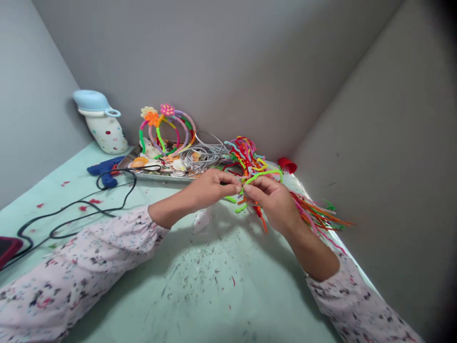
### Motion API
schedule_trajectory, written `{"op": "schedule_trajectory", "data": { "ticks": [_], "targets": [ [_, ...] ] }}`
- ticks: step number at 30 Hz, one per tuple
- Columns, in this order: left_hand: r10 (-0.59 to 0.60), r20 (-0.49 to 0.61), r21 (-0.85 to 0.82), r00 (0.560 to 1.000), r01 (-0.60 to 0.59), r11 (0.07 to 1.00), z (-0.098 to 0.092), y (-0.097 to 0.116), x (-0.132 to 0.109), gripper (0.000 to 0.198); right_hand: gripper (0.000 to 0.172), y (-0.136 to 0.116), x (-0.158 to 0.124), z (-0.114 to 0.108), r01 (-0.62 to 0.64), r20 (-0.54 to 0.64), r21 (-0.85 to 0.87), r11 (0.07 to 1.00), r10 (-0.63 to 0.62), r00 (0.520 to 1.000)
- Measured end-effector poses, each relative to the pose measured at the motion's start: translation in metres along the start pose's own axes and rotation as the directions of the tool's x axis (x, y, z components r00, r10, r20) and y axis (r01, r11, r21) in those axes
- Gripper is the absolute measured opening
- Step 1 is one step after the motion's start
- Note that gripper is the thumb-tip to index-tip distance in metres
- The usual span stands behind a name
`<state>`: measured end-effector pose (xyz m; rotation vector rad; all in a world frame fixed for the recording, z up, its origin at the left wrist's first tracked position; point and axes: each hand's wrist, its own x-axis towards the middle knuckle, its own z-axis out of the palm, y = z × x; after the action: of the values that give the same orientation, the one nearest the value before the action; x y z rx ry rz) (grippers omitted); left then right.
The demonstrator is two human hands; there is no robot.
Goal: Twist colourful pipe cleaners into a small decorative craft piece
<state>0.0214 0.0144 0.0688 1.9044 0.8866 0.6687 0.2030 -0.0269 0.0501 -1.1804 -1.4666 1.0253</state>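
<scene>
Head view: the person's left hand (209, 188) and right hand (273, 202) meet above the pale green table (228, 290), both closed at the fingertips and gripping a tangled bunch of multicoloured pipe cleaners (250, 164). A bright green strand (262, 174) arches between them, and long orange and pink ends fan out past the right hand. Behind, a metal tray (160, 177) holds flower-topped pipe-cleaner headbands (167, 128) and coiled silver wire (203, 157); a blue glue gun (105, 169) lies just left.
</scene>
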Motion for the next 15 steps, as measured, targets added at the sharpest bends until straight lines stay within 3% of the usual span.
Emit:
{"op": "schedule_trajectory", "data": {
  "ticks": [15],
  "targets": [
    [-0.031, 0.006, -0.058, 1.0, 0.031, 0.998, 0.0033, 0.0051, -0.0028, 0.026, 0.026, -0.0027, -0.0022, 0.0036, 0.001, -0.029, -0.068, 0.998, -0.003, 1.0]
  ]
}}
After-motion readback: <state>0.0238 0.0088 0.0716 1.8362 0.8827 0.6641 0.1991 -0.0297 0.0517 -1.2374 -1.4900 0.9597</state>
